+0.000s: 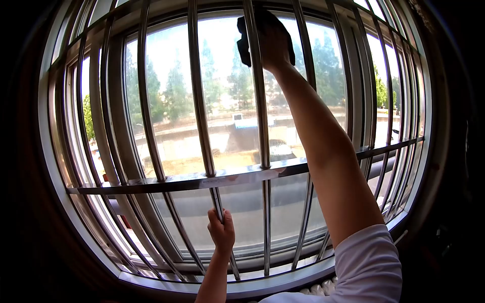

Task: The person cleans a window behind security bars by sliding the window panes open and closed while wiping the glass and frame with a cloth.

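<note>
My right hand (275, 48) reaches up between the metal bars to the top of the window pane (227, 96). A dark cloth (268, 22) is under its fingers, spread against the glass. Part of the cloth lies behind a vertical bar, and the fingertips are hard to see against it. Lower down, my left hand (221, 230) is wrapped round a vertical metal bar (218, 202), just below the horizontal crossbar (237, 178). The glass looks hazy, with trees and bright ground beyond it.
Shiny upright bars (149, 111) stand in front of the window from side to side, with narrow gaps between them. A pale frame (50, 131) surrounds the grille. At the bottom, white ribbed shapes (323, 288) show beside my sleeve (369, 262).
</note>
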Demonstrator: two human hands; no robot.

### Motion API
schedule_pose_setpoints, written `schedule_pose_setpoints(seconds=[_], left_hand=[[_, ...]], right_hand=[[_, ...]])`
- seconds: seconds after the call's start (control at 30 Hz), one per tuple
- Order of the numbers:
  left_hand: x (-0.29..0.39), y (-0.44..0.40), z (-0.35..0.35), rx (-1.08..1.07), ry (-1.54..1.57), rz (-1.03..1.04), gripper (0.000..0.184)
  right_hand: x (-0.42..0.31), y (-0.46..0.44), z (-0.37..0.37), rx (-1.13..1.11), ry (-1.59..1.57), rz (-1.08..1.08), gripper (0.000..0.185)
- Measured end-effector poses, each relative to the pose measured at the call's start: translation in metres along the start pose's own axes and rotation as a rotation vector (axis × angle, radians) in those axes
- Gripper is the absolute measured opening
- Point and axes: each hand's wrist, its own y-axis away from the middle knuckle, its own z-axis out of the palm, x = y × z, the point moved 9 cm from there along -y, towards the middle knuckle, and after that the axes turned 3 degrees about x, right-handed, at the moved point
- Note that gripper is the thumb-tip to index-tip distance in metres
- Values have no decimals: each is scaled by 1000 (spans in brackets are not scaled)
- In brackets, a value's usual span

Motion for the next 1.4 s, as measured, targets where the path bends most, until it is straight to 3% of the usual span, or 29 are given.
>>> schedule_pose_setpoints(seconds=[0.03,0.1,0.13,0.17,0.23,0.27,0.37,0.43,0.47,0.5,0.53,0.57,0.63,0.7,0.73,0.8,0.83,0.87,0.9,0.97,1.07,1.17,1.2,1.27,1.33,1.37,1.4], left_hand=[[0,0,0,-3,2,0,14],[3,-1,0,25,1,41,14],[2,0,0,15,2,36,14],[3,-2,-2,16,-10,54,14],[3,-1,0,12,-8,60,14],[0,-1,0,-4,-2,33,14],[-4,-1,3,-38,45,-34,14],[2,-1,0,-11,47,18,13],[2,0,0,-14,40,20,13],[3,0,1,-9,40,20,13],[2,-1,0,-3,40,23,13],[1,-3,-1,2,38,24,13],[3,-2,-1,22,-14,78,14],[-1,2,1,0,-14,43,14],[-3,-1,1,-9,-20,24,14],[1,-3,0,-7,-5,29,14],[1,-2,0,-13,11,20,14],[1,-2,0,-14,9,20,14],[0,-2,2,-18,6,15,14],[-2,-2,-1,-21,-8,10,14],[5,-1,-1,23,16,84,15],[0,-1,0,-19,13,46,15],[3,-2,0,-6,14,70,16],[3,-2,-1,-18,22,58,15],[3,-1,1,-33,46,13,16],[4,-2,1,-41,43,17,16],[4,-2,1,-38,41,21,16]], right_hand=[[13,7,-13,172,382,-6,41],[79,17,3,175,89,444,38],[74,27,-3,0,-47,562,37],[54,36,-13,-64,61,520,35],[-8,66,-14,-1,291,-11,33],[-19,95,2,3,38,33,36],[-80,131,-42,0,-123,-377,29],[-48,99,-56,-187,-462,237,29],[-30,82,-41,-205,-434,169,33],[2,77,-24,-21,-32,70,37],[36,78,-16,-391,-104,616,42],[57,71,-16,110,-214,489,46],[48,67,-11,-77,84,475,34],[-17,77,-29,207,314,-17,34],[-42,84,-28,222,161,-144,32],[-33,74,2,-203,-410,105,36],[-30,73,9,-471,-445,207,38],[-33,63,-2,-338,-248,42,36],[-19,59,8,-480,-34,59,38],[30,45,-8,33,9,311,41],[35,44,-9,-32,155,399,47],[-43,88,-22,63,25,-180,41],[-62,111,-23,-82,-128,-209,44],[-42,141,-10,-192,-511,131,44],[-42,144,-36,-157,-55,-13,41],[-28,136,-47,-128,-27,46,47],[-1,127,-44,-102,-116,238,49]])
